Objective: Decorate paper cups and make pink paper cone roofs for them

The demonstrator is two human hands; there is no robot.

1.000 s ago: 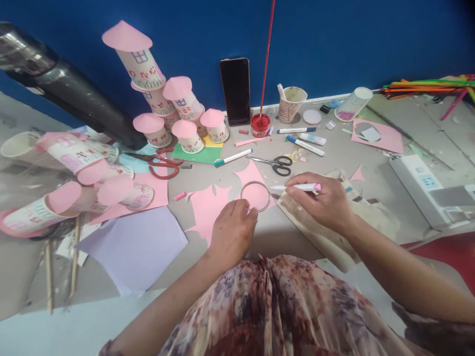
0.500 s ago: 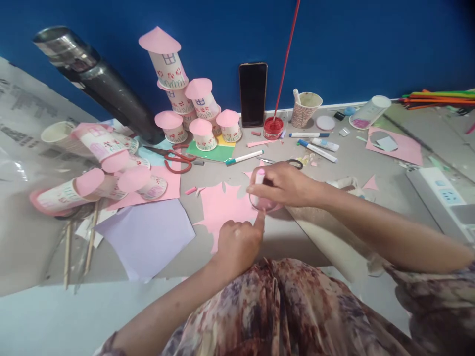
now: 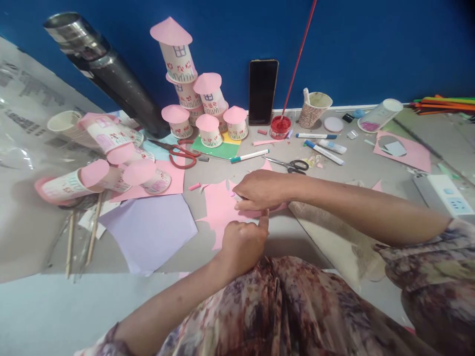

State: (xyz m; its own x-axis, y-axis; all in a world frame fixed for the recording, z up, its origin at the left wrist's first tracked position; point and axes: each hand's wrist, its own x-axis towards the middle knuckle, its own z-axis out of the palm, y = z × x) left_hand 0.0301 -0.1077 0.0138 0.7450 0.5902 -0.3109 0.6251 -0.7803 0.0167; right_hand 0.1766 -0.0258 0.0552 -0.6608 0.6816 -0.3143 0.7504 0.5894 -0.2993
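My right hand (image 3: 256, 189) is closed around a white marker (image 3: 236, 196), whose pinkish end shows beside the fingers. It lies low over a piece of pink paper (image 3: 217, 200) with curved bites cut from its edges. My left hand (image 3: 243, 242) rests at the paper's near edge, most fingers curled in and one stretched forward, its tip close under my right hand. What lies beneath my right palm is hidden. Just behind it are black-handled scissors (image 3: 293, 165) and a teal-capped marker (image 3: 249, 156).
Paper-cup towers with pink cone roofs (image 3: 178, 62) stand against the blue wall, near a leaning black flask (image 3: 111, 74). Red-handled scissors (image 3: 181, 155) and lilac paper (image 3: 152, 235) lie left. A phone (image 3: 262, 91), red paint pot (image 3: 280, 128) and patterned cup (image 3: 313, 110) stand behind.
My right hand has tipped the marker from upright to leaning left, and its palm now covers the round-edged thing seen below it before. My left hand stays in place; the whole view has shifted slightly.
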